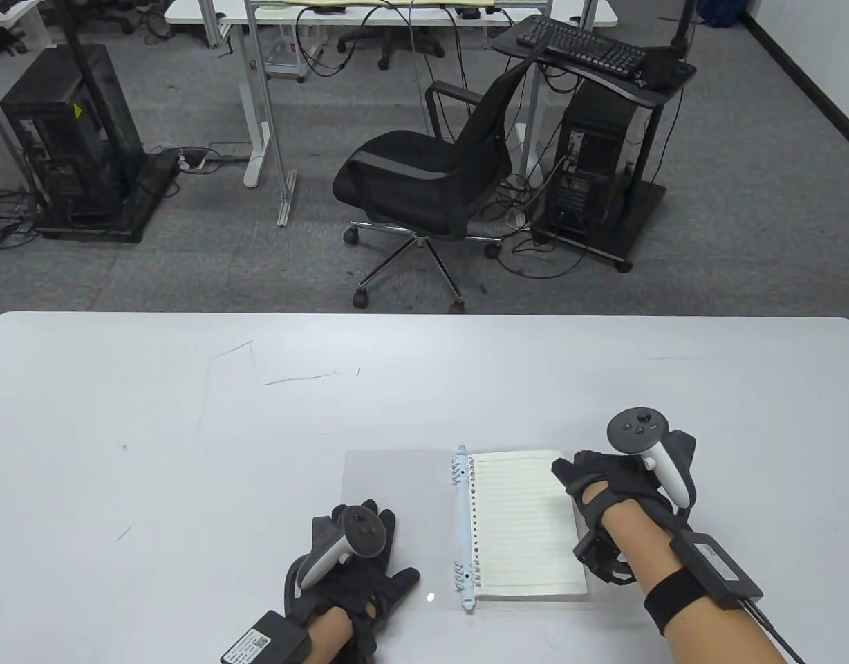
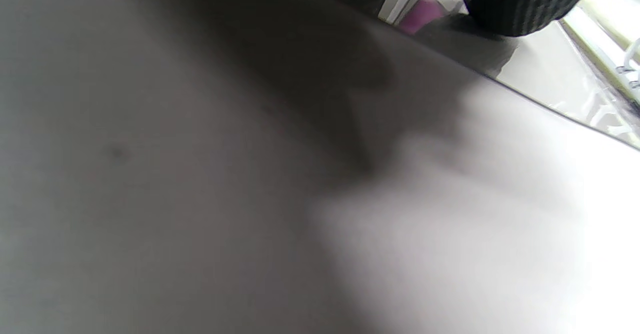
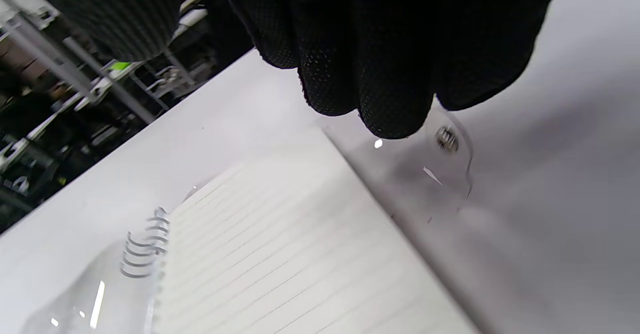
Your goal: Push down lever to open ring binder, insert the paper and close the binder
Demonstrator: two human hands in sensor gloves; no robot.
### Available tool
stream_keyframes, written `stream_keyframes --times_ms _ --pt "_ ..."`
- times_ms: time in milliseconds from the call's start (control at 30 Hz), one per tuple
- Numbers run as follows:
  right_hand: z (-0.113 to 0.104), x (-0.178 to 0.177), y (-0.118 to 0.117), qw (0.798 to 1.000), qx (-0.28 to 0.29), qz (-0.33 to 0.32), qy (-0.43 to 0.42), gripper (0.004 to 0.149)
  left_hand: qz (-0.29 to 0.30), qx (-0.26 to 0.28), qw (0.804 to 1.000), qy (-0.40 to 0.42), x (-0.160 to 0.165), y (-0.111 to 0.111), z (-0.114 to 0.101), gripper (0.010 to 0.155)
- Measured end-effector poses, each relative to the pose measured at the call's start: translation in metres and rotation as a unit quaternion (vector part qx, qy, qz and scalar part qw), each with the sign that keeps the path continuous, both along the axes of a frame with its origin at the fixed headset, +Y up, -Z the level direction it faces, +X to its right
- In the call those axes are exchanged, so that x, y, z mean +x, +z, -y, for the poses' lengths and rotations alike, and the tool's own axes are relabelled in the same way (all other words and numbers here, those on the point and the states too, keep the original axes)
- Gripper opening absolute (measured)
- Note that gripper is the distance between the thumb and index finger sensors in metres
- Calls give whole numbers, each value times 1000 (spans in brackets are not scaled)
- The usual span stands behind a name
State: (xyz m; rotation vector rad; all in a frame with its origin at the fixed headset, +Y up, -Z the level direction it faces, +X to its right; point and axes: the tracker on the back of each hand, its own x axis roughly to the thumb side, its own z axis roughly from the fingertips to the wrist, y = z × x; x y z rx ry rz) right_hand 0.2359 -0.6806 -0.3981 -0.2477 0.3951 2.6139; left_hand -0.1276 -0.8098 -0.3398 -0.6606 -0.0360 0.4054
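The ring binder lies open flat with its metal ring spine (image 1: 466,526) in the middle and a lever tab at each end (image 1: 469,602). Lined paper (image 1: 525,526) lies on the right half, its punched edge against the rings (image 3: 142,254); I cannot tell whether the rings pass through it. My left hand (image 1: 379,553) lies flat with fingers spread on the clear left cover (image 1: 397,477). My right hand (image 1: 604,484) sits at the paper's right edge, its fingers (image 3: 390,73) bunched over the clear right cover beside a snap button (image 3: 446,138), thumb apart.
The white table (image 1: 189,429) stretches wide to the left and behind the binder. Beyond its far edge stand a black office chair (image 1: 431,173) and computer towers on the floor.
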Motion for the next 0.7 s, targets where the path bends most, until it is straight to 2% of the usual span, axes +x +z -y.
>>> stream_keyframes --times_ms 100,200,267,400,433,500,567,667,700 --pt "10 -4 15 996 65 -43 39 66 0 0 1000 0 0 0 0 86" --pt "33 -2 28 994 74 -69 42 64 0 1 1000 -1 0 0 0 86" --pt "47 2 34 990 80 -83 80 63 0 1 1000 -1 0 0 0 86" --pt "67 15 40 981 97 -63 153 62 0 1 1000 -1 0 0 0 86" --pt "73 18 40 983 81 -59 154 64 0 1 1000 -1 0 0 0 86" --pt "84 24 41 989 -34 -66 129 66 0 2 1000 -2 0 0 0 86" --pt "92 29 43 987 -92 -72 110 68 0 2 1000 -2 0 0 0 86" --pt "100 34 43 987 -98 -85 94 69 -2 2 1000 3 -1 0 0 86" --pt "100 35 42 987 -105 -86 85 69 -8 6 1000 28 -4 -1 -4 85"
